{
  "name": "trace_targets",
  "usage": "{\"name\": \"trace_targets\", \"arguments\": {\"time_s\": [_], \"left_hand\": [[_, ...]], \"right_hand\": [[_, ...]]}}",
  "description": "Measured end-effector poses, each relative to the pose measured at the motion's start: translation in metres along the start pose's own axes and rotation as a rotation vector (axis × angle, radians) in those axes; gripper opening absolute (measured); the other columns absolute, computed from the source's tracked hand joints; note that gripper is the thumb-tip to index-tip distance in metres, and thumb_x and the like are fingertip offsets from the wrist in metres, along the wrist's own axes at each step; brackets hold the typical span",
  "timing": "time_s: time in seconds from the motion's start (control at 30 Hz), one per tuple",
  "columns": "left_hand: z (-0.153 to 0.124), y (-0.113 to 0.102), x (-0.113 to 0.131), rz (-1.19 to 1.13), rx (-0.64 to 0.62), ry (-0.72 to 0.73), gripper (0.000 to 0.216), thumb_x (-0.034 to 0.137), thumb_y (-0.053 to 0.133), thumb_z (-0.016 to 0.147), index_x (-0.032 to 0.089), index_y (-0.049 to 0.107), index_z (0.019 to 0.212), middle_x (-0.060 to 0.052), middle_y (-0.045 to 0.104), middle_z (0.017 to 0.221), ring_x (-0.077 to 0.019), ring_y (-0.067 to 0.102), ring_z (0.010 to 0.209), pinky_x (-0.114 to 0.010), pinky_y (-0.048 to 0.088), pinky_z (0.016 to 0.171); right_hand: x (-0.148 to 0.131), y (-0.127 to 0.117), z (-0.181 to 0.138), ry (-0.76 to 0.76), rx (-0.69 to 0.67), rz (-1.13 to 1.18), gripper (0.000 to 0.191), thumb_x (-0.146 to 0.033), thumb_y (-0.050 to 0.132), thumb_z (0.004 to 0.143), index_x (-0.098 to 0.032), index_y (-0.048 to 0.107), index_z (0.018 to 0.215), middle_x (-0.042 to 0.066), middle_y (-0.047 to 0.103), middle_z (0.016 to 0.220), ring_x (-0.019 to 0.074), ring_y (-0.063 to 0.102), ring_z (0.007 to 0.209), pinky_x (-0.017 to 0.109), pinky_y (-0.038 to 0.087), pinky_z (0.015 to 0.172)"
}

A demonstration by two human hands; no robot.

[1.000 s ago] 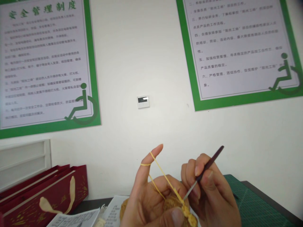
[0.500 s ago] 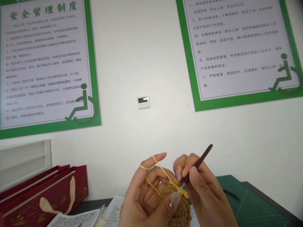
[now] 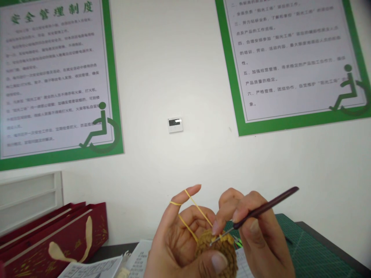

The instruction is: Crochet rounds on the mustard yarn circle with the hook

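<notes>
My left hand [image 3: 182, 239] pinches a round brown crochet piece [image 3: 228, 255] between its thumb and fingers. Yellow yarn [image 3: 198, 208] is looped around the raised left index finger and runs down to the piece's upper edge, where some yellow stitches show. My right hand [image 3: 257, 224] grips a crochet hook [image 3: 272, 202] with a dark maroon handle, tilted up to the right. The hook's metal tip lies at the top edge of the crochet piece, by the yellow stitches. A right fingertip touches that edge too. The lower part of the piece runs out of the picture.
Dark red gift bags [image 3: 95, 220] with cream handles stand at the left, beside printed papers [image 3: 95, 268]. A green cutting mat [image 3: 307, 247] lies on the dark table at the right. Behind are a white wall with a small panel [image 3: 175, 125] and two green-framed posters [image 3: 238, 127].
My right hand has shifted right, and the hook has swung from steep to flatter, its handle end now farther right. My left thumb has moved slightly lower and right on the crochet piece.
</notes>
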State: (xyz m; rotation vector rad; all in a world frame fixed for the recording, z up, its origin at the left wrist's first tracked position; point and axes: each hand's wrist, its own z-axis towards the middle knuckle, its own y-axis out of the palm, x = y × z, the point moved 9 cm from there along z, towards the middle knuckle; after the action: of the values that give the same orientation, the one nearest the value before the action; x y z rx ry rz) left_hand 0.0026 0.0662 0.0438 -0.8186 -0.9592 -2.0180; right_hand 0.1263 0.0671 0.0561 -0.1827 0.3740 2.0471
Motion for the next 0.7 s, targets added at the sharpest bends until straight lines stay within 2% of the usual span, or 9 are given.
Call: {"name": "trace_targets", "arguments": {"time_s": [0.07,0.13,0.2,0.3,0.43,0.57,0.7], "left_hand": [[0.001,-0.002,0.000,0.001,0.001,-0.002,0.076,0.029,0.096,0.071,0.030,0.063,0.139,-0.007,0.076,0.094,-0.0232,0.067,0.091,-0.035,0.052,0.080],[0.002,-0.007,0.000,0.024,0.037,0.007,0.064,0.033,0.091,0.078,0.028,0.065,0.137,-0.007,0.077,0.092,-0.0210,0.067,0.088,-0.034,0.050,0.081],[0.002,-0.013,0.000,0.038,0.085,-0.001,0.055,0.028,0.087,0.083,0.028,0.066,0.134,-0.005,0.077,0.089,-0.0185,0.065,0.084,-0.031,0.049,0.077],[0.002,-0.016,-0.001,0.031,0.116,-0.013,0.058,0.022,0.088,0.081,0.027,0.066,0.134,-0.005,0.076,0.088,-0.0177,0.064,0.081,-0.029,0.047,0.071],[0.001,-0.010,0.002,0.027,0.089,0.029,0.059,0.020,0.089,0.079,0.029,0.067,0.133,-0.006,0.076,0.090,-0.0195,0.067,0.082,-0.030,0.050,0.071],[-0.002,-0.003,0.009,0.045,0.101,0.113,0.063,0.018,0.086,0.081,0.031,0.062,0.137,-0.006,0.076,0.093,-0.0201,0.067,0.087,-0.036,0.053,0.085],[-0.003,0.004,0.008,0.037,0.088,0.096,0.069,0.018,0.089,0.079,0.033,0.060,0.139,-0.006,0.077,0.094,-0.0215,0.068,0.089,-0.038,0.052,0.091]], "right_hand": [[-0.001,-0.001,0.000,-0.017,0.005,-0.031,0.019,-0.042,0.046,0.109,-0.030,0.059,0.104,0.001,0.077,0.084,0.0218,0.058,0.084,0.040,0.046,0.080],[-0.003,-0.002,0.001,-0.046,0.012,-0.069,0.018,-0.040,0.046,0.109,-0.030,0.060,0.105,0.002,0.077,0.085,0.0214,0.058,0.084,0.038,0.045,0.079],[-0.007,0.000,0.001,-0.101,0.012,-0.118,0.015,-0.038,0.048,0.109,-0.029,0.061,0.106,0.002,0.076,0.084,0.0214,0.059,0.082,0.038,0.045,0.078],[-0.010,0.004,0.003,-0.140,0.008,-0.139,0.014,-0.037,0.052,0.107,-0.029,0.062,0.104,0.003,0.076,0.084,0.0221,0.059,0.081,0.037,0.046,0.075],[0.002,0.006,0.003,-0.021,0.013,0.054,0.020,-0.044,0.052,0.106,-0.029,0.061,0.099,0.003,0.072,0.084,0.0221,0.059,0.081,0.036,0.047,0.072],[0.017,0.007,-0.002,0.110,0.014,0.230,0.022,-0.049,0.053,0.104,-0.030,0.061,0.099,0.003,0.068,0.089,0.0206,0.057,0.078,0.035,0.047,0.070],[0.020,0.008,-0.006,0.100,0.067,0.286,0.021,-0.047,0.053,0.104,-0.029,0.062,0.098,0.003,0.062,0.090,0.0197,0.058,0.080,0.036,0.051,0.074]]}}
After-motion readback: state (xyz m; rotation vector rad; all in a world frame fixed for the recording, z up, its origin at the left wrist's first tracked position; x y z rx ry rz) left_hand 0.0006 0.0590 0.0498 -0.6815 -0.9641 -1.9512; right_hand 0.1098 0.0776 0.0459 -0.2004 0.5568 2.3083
